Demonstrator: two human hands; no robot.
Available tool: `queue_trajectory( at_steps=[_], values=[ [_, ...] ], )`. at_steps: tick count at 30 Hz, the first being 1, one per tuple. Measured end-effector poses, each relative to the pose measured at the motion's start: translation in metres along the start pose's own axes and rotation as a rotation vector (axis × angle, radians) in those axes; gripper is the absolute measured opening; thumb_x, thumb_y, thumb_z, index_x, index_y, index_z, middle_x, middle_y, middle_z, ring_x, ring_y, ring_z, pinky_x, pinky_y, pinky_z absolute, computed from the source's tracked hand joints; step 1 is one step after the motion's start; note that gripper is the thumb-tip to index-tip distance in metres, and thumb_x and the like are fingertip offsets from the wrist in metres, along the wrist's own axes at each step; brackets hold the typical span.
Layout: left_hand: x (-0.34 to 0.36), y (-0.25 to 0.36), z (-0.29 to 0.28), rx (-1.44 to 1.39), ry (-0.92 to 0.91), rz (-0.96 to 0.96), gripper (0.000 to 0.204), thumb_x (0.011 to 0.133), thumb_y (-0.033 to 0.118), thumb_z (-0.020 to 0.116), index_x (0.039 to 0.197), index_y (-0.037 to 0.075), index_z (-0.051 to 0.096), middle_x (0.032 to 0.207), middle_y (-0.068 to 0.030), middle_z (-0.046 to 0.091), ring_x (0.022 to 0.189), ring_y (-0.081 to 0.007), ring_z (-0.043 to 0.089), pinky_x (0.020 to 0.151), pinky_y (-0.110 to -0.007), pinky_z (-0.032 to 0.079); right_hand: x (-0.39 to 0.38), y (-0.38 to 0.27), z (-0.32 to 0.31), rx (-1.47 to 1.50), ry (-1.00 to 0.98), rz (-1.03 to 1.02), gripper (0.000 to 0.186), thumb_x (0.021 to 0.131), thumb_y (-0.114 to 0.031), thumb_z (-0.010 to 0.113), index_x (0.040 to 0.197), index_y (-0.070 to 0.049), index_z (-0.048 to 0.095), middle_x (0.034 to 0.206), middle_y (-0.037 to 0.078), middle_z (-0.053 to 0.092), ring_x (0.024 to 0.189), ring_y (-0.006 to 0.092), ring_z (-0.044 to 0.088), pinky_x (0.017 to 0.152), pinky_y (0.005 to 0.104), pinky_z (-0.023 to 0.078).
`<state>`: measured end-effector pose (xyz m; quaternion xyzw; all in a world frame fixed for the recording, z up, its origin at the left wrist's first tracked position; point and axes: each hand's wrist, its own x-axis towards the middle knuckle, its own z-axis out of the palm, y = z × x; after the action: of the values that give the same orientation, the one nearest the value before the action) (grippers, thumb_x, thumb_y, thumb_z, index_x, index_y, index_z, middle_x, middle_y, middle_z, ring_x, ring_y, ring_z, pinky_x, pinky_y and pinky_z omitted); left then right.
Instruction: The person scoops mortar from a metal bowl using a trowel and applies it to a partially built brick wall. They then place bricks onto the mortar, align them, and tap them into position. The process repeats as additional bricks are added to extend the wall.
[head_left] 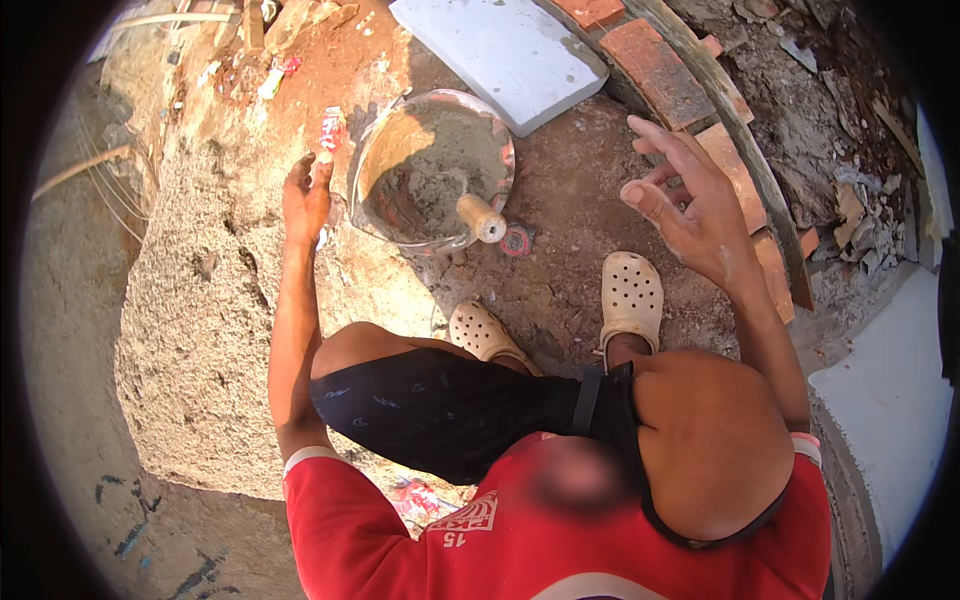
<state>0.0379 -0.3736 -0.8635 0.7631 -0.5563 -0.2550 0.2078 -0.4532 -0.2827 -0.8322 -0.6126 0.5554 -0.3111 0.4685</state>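
A bucket [400,175] of wet grey mortar stands on the dirt before me, a tool's wooden handle [478,215] sticking out toward its lower right rim. My left hand [305,200] is just left of the bucket, fingers loosely bent and apart, holding nothing. My right hand [685,200] hangs to the bucket's right, open with curved fingers. A small red object, possibly a tape measure [516,239], lies beside the handle's end. A pale grey block [500,55] lies flat behind the bucket, near its upper right.
A curved row of red bricks [655,75] with a board edge runs down the right, beside rubble [840,130]. My feet in beige clogs [630,300] stand below the bucket. Rough concrete [190,340], wood scraps and wrappers are at the left. A white slab [890,400] is at the right.
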Motion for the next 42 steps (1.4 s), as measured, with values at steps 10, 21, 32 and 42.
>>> queue_trajectory(
  at_steps=[10, 21, 32, 42],
  values=[
    [-0.007, -0.068, 0.077, -0.258, 0.078, -0.133, 0.051, 0.107, 0.047, 0.052, 0.099, -0.002, 0.066, 0.08, -0.0057, 0.063, 0.077, -0.0178, 0.056, 0.073, -0.037, 0.047, 0.095, -0.07, 0.166, -0.928, -0.867, -0.318, 0.056, 0.088, -0.01, 0.068, 0.139, 0.008, 0.054, 0.118, 0.035, 0.061, 0.108, 0.0484, 0.065, 0.089, 0.0516, 0.057],
    [-0.064, 0.006, 0.092, -0.294, 0.223, 0.159, 0.044, 0.11, 0.037, 0.046, 0.101, 0.0, 0.068, 0.081, -0.025, 0.062, 0.073, -0.0388, 0.06, 0.071, -0.044, 0.048, 0.076, -0.09, 0.057, -1.104, -0.505, -0.271, 0.05, 0.08, 0.002, 0.066, 0.128, 0.006, 0.052, 0.105, 0.03, 0.068, 0.093, 0.0447, 0.07, 0.076, 0.0476, 0.057],
    [-0.082, 0.061, 0.101, -0.264, 0.232, 0.175, 0.04, 0.108, 0.033, 0.048, 0.095, -0.001, 0.063, 0.083, -0.0239, 0.062, 0.078, -0.0357, 0.061, 0.073, -0.044, 0.047, 0.018, -0.016, 0.072, -0.92, -0.595, -0.08, 0.053, 0.09, -0.007, 0.059, 0.14, 0.005, 0.046, 0.11, 0.03, 0.065, 0.095, 0.0454, 0.069, 0.081, 0.0527, 0.055],
    [-0.101, 0.07, 0.115, -0.342, 0.226, 0.204, 0.035, 0.109, 0.03, 0.052, 0.096, -0.001, 0.063, 0.073, -0.0129, 0.055, 0.067, -0.023, 0.051, 0.065, -0.039, 0.043, 0.043, 0.041, 0.085, -0.44, -0.531, -0.014, 0.047, 0.099, -0.029, 0.06, 0.131, 0.004, 0.058, 0.098, 0.03, 0.067, 0.092, 0.0442, 0.066, 0.085, 0.0513, 0.051]
  ],
)
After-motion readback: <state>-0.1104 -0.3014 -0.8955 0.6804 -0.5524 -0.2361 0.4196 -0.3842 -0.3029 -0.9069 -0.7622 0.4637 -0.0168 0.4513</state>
